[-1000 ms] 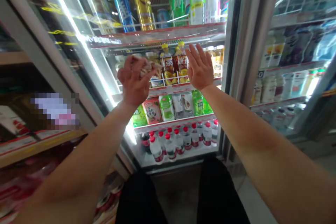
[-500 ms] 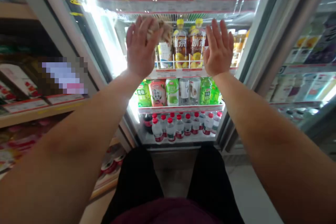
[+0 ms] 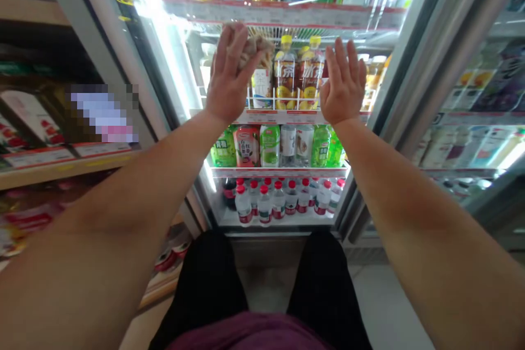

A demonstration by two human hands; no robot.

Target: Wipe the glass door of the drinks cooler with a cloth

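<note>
A crumpled beige cloth (image 3: 261, 50) is pressed to the glass door of a drinks fridge by my left hand (image 3: 229, 87), which grips it under the fingers and palm. To the right, my right hand (image 3: 343, 87) rests with its fingers stretched out and nothing in it; it appears flat on the same glass. Behind the glass, between my hands, stand iced tea bottles (image 3: 286, 74) with yellow caps. Part of the cloth is hidden under my left hand.
Below are a shelf of green and pink drink bottles (image 3: 246, 146) and several red-capped water bottles (image 3: 278, 199). A metal door frame (image 3: 435, 49) runs along the right. Wooden shelves (image 3: 36, 172) with packaged goods stand on the left.
My left hand and the cloth have shifted slightly to the right and turned a little. My right hand stays nearly in place. The view has tilted slightly.
</note>
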